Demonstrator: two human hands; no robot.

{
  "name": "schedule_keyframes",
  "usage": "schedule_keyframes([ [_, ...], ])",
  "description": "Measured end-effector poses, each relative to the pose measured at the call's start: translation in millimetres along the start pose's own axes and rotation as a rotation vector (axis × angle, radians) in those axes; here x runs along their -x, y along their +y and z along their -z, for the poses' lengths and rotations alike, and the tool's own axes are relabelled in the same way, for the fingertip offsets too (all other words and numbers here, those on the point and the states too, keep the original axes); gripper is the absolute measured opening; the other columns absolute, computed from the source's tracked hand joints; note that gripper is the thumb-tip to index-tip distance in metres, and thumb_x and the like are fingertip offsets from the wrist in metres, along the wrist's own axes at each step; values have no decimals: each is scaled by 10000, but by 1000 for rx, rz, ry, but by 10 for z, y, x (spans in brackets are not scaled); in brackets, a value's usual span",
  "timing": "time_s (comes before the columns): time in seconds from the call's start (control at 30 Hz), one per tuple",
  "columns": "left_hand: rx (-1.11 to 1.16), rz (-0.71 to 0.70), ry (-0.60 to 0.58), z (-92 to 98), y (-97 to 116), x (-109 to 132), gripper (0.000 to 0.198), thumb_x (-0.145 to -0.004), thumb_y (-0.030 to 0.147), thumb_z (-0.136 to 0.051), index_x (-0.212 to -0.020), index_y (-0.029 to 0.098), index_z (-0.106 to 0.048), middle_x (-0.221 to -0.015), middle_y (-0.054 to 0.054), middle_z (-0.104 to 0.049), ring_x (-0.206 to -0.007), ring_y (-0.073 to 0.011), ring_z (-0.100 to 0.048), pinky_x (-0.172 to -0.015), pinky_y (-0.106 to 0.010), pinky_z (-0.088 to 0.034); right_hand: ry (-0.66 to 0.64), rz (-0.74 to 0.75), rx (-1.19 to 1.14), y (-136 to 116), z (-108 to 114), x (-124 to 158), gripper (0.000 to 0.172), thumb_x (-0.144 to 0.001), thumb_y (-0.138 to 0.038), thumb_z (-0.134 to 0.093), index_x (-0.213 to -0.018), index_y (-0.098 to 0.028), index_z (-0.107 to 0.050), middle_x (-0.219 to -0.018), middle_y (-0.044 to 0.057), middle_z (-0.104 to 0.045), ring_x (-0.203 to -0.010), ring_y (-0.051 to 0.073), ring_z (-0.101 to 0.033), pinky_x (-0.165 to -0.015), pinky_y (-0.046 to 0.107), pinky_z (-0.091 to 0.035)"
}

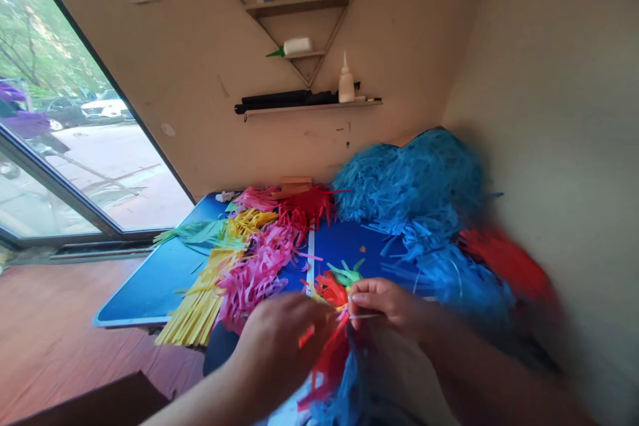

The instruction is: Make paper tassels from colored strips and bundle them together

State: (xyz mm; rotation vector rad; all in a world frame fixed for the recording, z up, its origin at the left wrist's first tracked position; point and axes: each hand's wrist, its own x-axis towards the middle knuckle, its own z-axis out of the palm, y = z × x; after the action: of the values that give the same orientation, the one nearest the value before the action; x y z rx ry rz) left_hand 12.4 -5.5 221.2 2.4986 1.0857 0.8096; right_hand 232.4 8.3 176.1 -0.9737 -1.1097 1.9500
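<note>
A small bundle of fringed paper strips, red, green and blue, is between my hands near the table's front edge. My left hand is closed around the bundle's left side, its fingertips partly hidden behind the back of the hand. From the right, my right hand pinches thumb and forefinger at the gathered middle of the bundle. A thin pale strand runs by its fingers; whether it is string or a stick I cannot tell. Red and blue strips hang below the hands, and green ones stick out above.
The blue folding table bears yellow fringe, pink fringe, red fringe and a large blue fringe heap. More red fringe lies at right. A wall shelf holds a glue bottle. A window is at left.
</note>
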Motion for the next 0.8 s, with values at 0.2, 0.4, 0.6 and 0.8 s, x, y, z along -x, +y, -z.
schedule_keyframes([
  [0.2,-121,137,-124,-538,-225,-51,264,-782,378,-706,-953,209,-598,-886,-35,-702,-781,-209,-650,-705,-334,-503,36,119,-73,-127,16,114,420,-662,-490,-850,-761,-130,-658,-692,3,-647,-577,76,-555,-537,175,-387],
  [0.4,-256,42,-243,-598,-433,327,374,-811,456,-687,-1113,237,-651,-1179,-100,-698,-1067,-319,-633,-906,-484,-458,33,148,-55,-40,337,122,341,-737,-446,-807,-781,-128,-693,-563,-33,-558,-402,30,-326,-408,181,-262],
  [0.6,109,-93,-151,-98,-331,-85,360,-881,396,-626,-1204,236,-606,-1197,-97,-680,-1110,-250,-616,-977,-414,-456,-193,116,33,-11,169,83,363,-725,-464,-798,-739,-117,-693,-740,62,-685,-653,136,-602,-585,234,-436],
  [0.8,633,-187,-186,-635,-288,-429,736,-670,427,-818,-1290,182,-506,-1068,-102,-686,-942,-212,-656,-823,-308,-517,-274,150,122,-49,136,179,376,-788,-483,-737,-776,-109,-696,-757,72,-706,-539,93,-540,-542,217,-399],
])
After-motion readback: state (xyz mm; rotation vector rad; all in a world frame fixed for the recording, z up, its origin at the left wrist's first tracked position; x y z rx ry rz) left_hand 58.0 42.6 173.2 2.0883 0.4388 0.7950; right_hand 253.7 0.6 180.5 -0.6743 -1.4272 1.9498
